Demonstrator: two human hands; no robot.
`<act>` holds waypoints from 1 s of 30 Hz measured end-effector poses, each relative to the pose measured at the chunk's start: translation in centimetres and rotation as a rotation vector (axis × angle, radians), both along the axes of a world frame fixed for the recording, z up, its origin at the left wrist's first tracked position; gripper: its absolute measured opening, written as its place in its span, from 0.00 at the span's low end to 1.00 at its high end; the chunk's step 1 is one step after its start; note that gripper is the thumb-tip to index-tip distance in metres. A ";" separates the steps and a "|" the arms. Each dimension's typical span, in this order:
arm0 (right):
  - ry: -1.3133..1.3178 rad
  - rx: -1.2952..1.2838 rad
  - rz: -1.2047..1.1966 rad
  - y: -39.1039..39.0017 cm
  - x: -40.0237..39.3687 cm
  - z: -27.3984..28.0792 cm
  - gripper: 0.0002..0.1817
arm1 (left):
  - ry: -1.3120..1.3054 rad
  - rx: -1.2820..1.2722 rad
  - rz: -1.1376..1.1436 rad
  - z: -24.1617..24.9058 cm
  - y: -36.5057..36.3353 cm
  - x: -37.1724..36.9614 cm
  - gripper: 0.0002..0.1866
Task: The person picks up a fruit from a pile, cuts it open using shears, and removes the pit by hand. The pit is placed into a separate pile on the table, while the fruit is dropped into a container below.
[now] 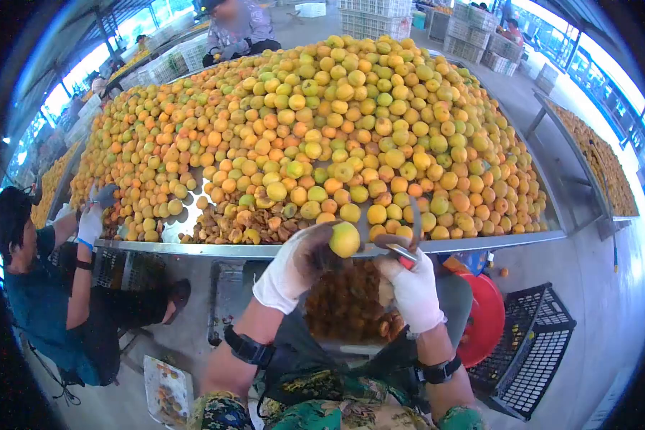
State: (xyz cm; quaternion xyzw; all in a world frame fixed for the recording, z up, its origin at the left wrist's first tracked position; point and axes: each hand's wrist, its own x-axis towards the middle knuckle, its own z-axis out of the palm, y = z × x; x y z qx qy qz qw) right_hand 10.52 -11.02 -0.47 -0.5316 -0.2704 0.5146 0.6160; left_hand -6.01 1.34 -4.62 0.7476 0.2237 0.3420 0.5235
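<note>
My left hand [304, 259], in a white glove with dark-stained fingers, holds a yellow-green fruit [345, 239] just over the table's front edge. Close by on the right, my right hand [411, 278], gloved too, grips a knife [403, 252] with a red and silver handle; its curved blade points up. Blade and fruit are apart. Beyond both hands a large heap of yellow and orange fruit [380, 122] covers the metal table [265, 251]. Cut brownish pieces [244, 223] lie at the heap's front. Below my hands, more cut pieces [347, 301] fill a container between my legs.
A co-worker [46, 301] sits at the left, gloved hands at the heap's edge. Another person [236, 32] is behind the table. At the lower right stand a red basin [484, 315] and black crates [534, 344]. A white tray [168, 390] lies lower left.
</note>
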 end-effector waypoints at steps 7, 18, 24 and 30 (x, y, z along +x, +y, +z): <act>-0.365 0.180 0.185 0.2 0.8 -0.7 0.32 | 0.181 0.198 -0.011 1.6 -3.7 1.0 0.28; 0.260 0.034 0.101 -2.4 2.6 -1.3 0.15 | 0.064 -0.359 0.085 4.6 -6.8 3.6 0.27; 0.126 -0.029 0.195 -2.8 2.5 -1.0 0.15 | -0.011 -0.299 -0.002 3.0 -7.0 4.4 0.32; -0.073 0.050 -0.020 -4.6 1.3 -0.2 0.20 | -0.464 -0.797 -0.050 2.3 -8.6 4.7 0.24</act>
